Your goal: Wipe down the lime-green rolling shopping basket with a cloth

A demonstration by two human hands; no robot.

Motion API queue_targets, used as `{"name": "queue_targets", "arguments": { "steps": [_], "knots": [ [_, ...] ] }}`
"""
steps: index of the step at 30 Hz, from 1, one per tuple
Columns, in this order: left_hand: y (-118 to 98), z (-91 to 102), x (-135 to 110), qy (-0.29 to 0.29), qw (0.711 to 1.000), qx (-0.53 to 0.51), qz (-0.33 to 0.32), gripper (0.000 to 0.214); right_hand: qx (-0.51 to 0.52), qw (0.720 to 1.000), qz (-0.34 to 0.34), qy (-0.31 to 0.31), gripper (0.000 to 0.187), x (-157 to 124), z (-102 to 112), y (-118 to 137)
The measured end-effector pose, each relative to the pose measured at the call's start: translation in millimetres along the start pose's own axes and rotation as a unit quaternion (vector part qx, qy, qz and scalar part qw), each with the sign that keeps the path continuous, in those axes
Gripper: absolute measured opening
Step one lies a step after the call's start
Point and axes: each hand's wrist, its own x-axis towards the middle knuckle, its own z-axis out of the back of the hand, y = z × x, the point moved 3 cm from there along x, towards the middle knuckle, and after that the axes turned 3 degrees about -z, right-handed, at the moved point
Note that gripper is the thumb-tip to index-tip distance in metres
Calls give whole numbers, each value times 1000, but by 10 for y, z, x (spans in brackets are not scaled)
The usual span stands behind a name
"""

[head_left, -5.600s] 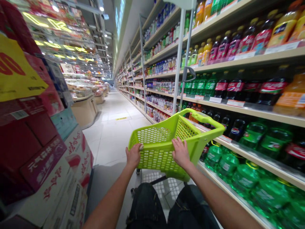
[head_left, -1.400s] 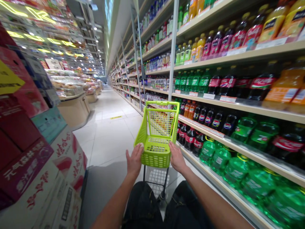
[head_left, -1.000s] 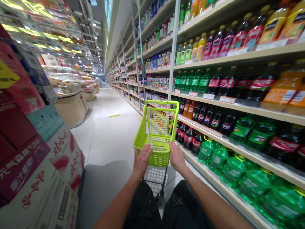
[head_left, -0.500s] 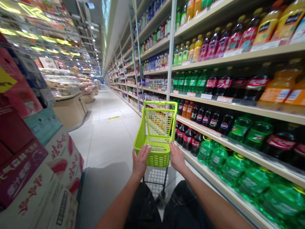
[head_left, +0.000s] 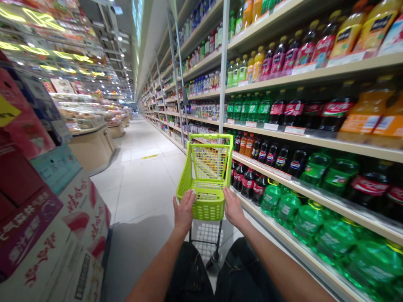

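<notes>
A small lime-green shopping cart (head_left: 208,213) stands upright in front of my knees, its slotted basket on dark metal legs. My left hand (head_left: 184,212) is at the near left corner of the basket. A small white wad (head_left: 193,192), possibly tissue, shows at its fingertips, pressed against the rim. On the opposite side, my right hand (head_left: 234,207) grips the near right edge, its fingertips partly hidden by the basket wall. The cart's raised handle (head_left: 210,136) is at the far end, away from both hands. Nothing is visible inside the basket.
Shelves (head_left: 299,143) of bottled drinks run along the right, with large green bottles (head_left: 310,218) at the bottom. Stacked cartons (head_left: 80,201) stand close on the left. A wooden display counter (head_left: 94,149) is farther ahead beside the pale tiled aisle (head_left: 141,176).
My left hand has shifted slightly left and up along the rim with the white wad. The right hand and cart have barely moved.
</notes>
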Motion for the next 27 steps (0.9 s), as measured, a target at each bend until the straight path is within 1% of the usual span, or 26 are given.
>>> {"name": "queue_targets", "arguments": {
  "steps": [1, 2, 3, 6, 7, 8, 9, 10, 11, 13, 14, 15, 16, 17, 20, 21, 22, 23, 24, 26, 27],
  "knots": [
    [7, 7, 2, -2, 1000, 2, 9, 38, 4, 1000, -3, -2, 66, 1, -12, 11],
    [-58, -9, 7, -4, 1000, -2, -1, 37, 6, 1000, -3, -4, 66, 1, -21, 21],
    [-182, -43, 13, -5, 999, -11, -30, 36, 7, 1000, -1, -4, 65, 0, -26, 28],
    [-626, -172, 17, -12, 989, -32, -144, 33, 0, 1000, 16, 6, 59, -7, -2, 26],
    [-703, -195, 7, -16, 985, -33, -169, 33, -5, 1000, 23, 10, 57, -10, 15, 19],
    [-712, -199, -8, -17, 983, -32, -181, 33, -9, 1000, 27, 12, 57, -13, 33, 11],
    [-652, -185, -28, -16, 983, -29, -178, 34, -13, 999, 28, 14, 58, -15, 48, 3],
    [-536, -155, -50, -13, 986, -26, -163, 36, -15, 999, 26, 16, 60, -17, 59, -3],
    [-385, -114, -72, -7, 990, -22, -138, 38, -16, 1000, 19, 18, 63, -17, 63, -6],
    [-83, -23, -103, 0, 998, -5, -68, 42, -12, 1000, 3, 19, 66, -15, 51, 2],
    [18, 12, -112, 0, 999, 4, -35, 43, -10, 1000, -3, 19, 67, -12, 37, 12],
    [61, 32, -116, -3, 1000, 9, -13, 43, -7, 1000, -6, 18, 68, -9, 21, 23],
    [46, 34, -114, -8, 1000, 9, -3, 43, -5, 1000, -7, 16, 68, -5, 6, 34],
    [-18, 19, -109, -12, 1000, 4, -10, 41, -4, 1000, -6, 14, 68, -1, -6, 41],
    [-288, -62, -93, -15, 996, -29, -81, 39, -10, 1000, 4, 9, 69, 5, -14, 32],
    [-322, -77, -93, -13, 994, -39, -98, 39, -14, 1000, 7, 9, 69, 5, -6, 19],
    [-301, -79, -96, -11, 994, -44, -101, 40, -18, 1000, 11, 9, 69, 4, 4, 5],
    [-227, -68, -99, -10, 995, -44, -88, 41, -21, 1000, 13, 10, 70, 3, 15, -10],
    [-110, -46, -103, -9, 998, -37, -56, 41, -22, 1000, 14, 12, 70, 2, 25, -22],
    [173, 13, -109, -13, 999, -7, 35, 44, -22, 1000, 13, 13, 68, 3, 33, -35],
    [285, 38, -108, -11, 998, 2, 64, 45, -23, 1000, 12, 13, 67, 6, 30, -33]
  ]
}}
